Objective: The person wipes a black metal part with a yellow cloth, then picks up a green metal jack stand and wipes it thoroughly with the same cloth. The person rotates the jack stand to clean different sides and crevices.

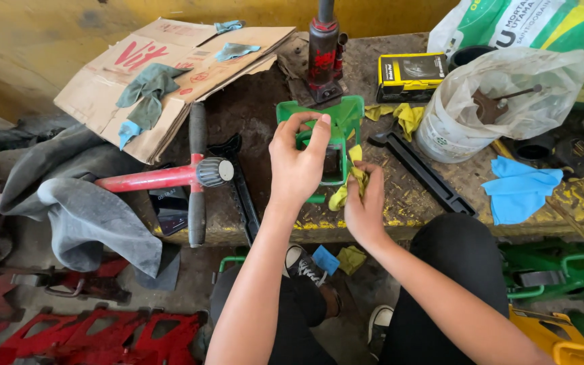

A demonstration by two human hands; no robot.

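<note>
**Wiping the green jack frame**

Left hand (297,164) clamps the green metal frame (329,132) upright near the counter's (434,203) front edge; right hand (364,206) presses a yellow rag (353,177) against it. Best held steady, wiping with short strokes.

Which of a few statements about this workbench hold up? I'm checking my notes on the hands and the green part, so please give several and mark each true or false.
1. The left hand grips the green metal bracket from above. True.
2. The right hand holds a blue cloth. False: it holds a yellow rag against the bracket.
3. The light blue folded cloth lies on the bench to the right. True.
4. The flattened brown cardboard box is bare. False: grey-green rags lie on it.
</note>
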